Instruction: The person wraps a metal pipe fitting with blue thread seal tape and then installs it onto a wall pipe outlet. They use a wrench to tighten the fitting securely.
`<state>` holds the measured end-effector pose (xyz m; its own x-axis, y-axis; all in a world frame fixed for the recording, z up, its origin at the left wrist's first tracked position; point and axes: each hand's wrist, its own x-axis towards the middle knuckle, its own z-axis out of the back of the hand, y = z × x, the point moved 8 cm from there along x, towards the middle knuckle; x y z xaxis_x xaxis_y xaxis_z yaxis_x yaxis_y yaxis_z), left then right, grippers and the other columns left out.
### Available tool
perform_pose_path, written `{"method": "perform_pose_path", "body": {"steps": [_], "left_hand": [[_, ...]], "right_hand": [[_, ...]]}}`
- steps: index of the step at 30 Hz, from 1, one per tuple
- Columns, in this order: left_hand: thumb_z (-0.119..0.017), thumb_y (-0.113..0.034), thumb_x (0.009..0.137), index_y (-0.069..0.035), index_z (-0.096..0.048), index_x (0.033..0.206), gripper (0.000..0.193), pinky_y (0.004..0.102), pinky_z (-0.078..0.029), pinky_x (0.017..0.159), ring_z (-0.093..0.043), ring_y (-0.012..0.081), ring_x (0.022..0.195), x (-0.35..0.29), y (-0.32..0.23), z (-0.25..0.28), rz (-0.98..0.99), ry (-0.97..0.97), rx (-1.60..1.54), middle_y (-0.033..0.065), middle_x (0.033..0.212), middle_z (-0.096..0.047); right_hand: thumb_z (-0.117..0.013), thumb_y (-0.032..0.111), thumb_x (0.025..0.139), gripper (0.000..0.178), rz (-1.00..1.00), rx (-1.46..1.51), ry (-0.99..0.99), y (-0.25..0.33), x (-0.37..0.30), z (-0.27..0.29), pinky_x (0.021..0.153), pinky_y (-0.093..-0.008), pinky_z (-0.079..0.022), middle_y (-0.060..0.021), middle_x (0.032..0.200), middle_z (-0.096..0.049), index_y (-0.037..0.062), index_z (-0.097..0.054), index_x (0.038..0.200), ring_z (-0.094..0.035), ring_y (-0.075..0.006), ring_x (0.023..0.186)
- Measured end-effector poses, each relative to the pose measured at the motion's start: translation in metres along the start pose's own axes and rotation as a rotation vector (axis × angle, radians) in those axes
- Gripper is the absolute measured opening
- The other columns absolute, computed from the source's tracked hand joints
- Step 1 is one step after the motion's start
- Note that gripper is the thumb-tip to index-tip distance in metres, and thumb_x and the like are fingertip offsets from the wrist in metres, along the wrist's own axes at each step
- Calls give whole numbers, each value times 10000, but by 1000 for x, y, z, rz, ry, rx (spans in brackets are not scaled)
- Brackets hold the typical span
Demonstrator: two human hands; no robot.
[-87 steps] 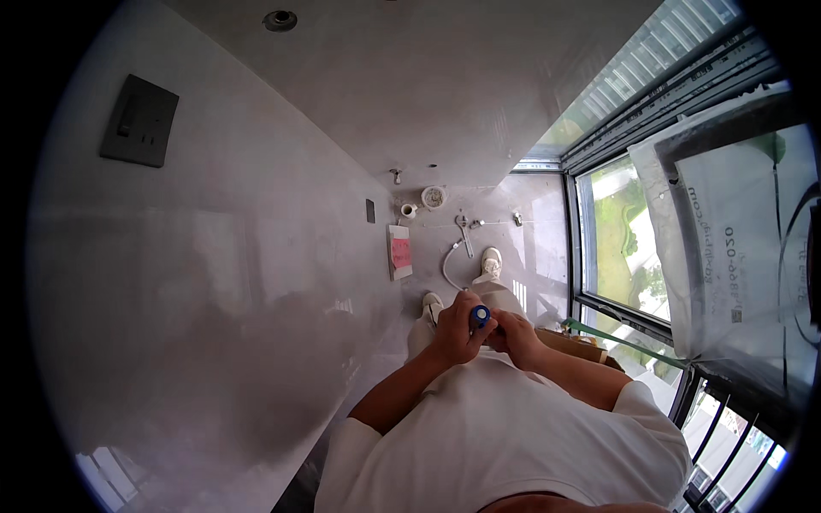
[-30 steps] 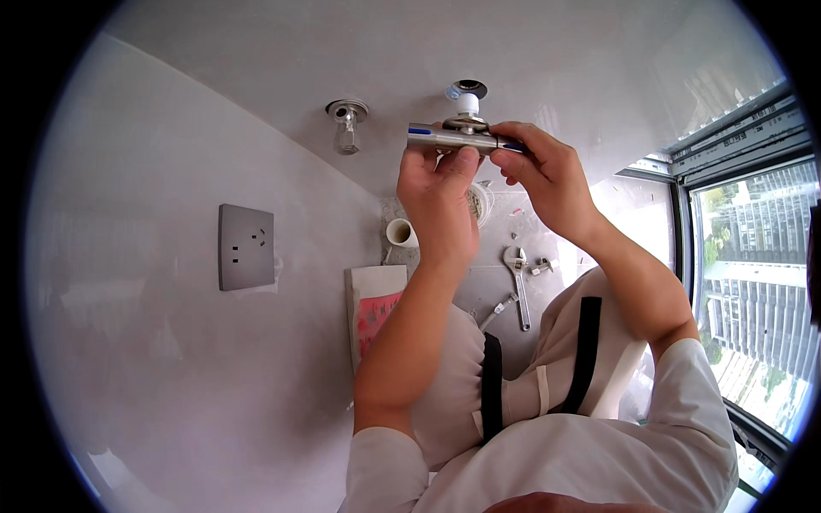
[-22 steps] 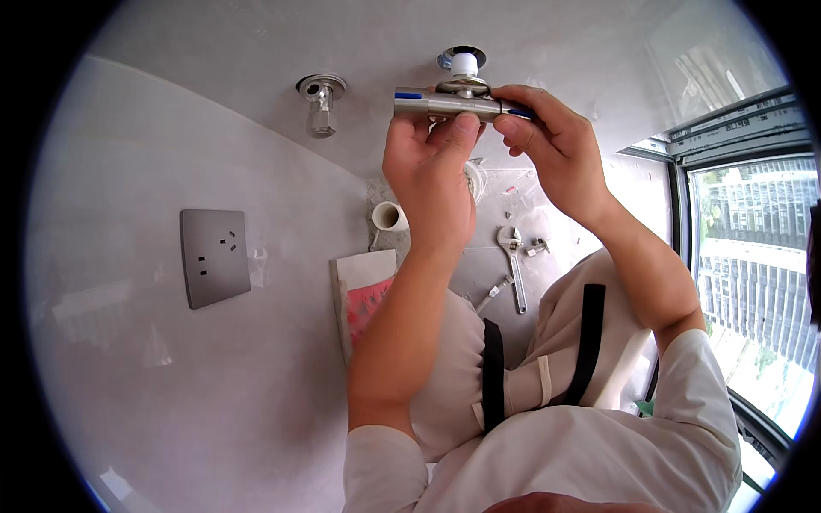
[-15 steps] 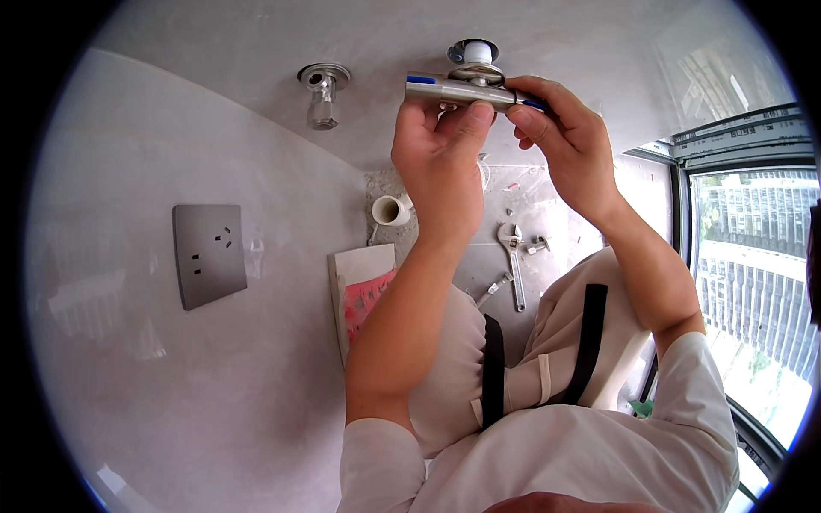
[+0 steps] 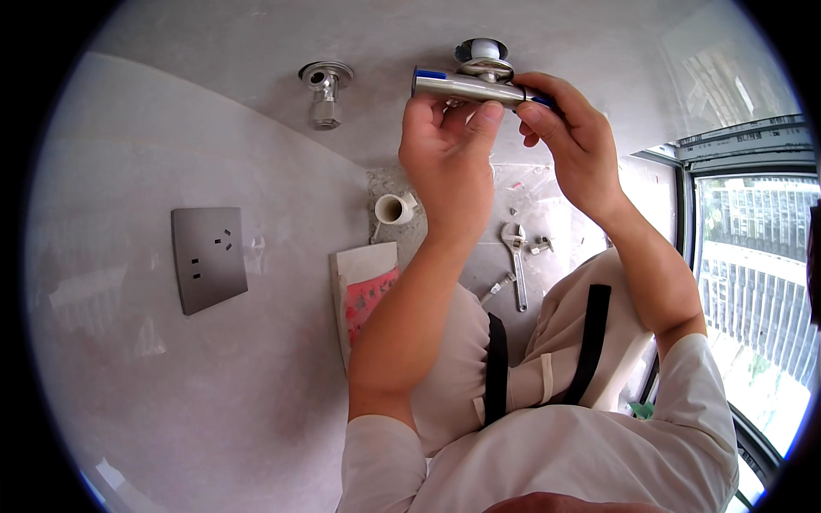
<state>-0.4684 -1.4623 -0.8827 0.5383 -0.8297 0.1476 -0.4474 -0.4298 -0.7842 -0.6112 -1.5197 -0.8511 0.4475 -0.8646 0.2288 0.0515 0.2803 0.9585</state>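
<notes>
Compared with about a second ago, the white-wrapped end (image 5: 485, 50) of our metal tap (image 5: 469, 87) sits further within the wall hole (image 5: 463, 52), just beyond our hands, and the body slants down towards our right hand (image 5: 575, 141). We take this to mean the joint is being lined up or beginning to seat, though we cannot tell whether any thread has caught.

Our left hand (image 5: 449, 162) is closed round the body from beneath, thumb pressed along the near side, its other fingertips partly hidden. Our right hand is nearly closed, thumb and forefinger pinching the blue-marked end, the remaining fingers curled in.

Left of our left hand, a second valve (image 5: 325, 98) stands on the wall; below our hands, an adjustable wrench (image 5: 519, 265) lies on the floor (image 5: 470, 265).
</notes>
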Motion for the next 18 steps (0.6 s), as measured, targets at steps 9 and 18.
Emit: {"method": "perform_pose_path", "body": {"steps": [9,18], "left_hand": [[-770,63,918,57,-580,1252,384,330,-555,1005,-672,211,1158,-1,-3,-1,-48,-34,75,140,1242,-686],[-586,125,994,70,-592,1201,214,344,-637,934,-711,217,1090,1,-13,-8,-212,56,164,136,1178,-704]], "right_hand": [[-769,145,971,340,256,-487,-179,31,-4,6,736,-321,-534,-80,1011,-680,12,-685,1272,-632,-186,855],[-832,278,881,399,457,-866,-113,72,-12,-31,592,-351,-530,-70,870,-702,39,-675,1159,-691,-262,706]]}}
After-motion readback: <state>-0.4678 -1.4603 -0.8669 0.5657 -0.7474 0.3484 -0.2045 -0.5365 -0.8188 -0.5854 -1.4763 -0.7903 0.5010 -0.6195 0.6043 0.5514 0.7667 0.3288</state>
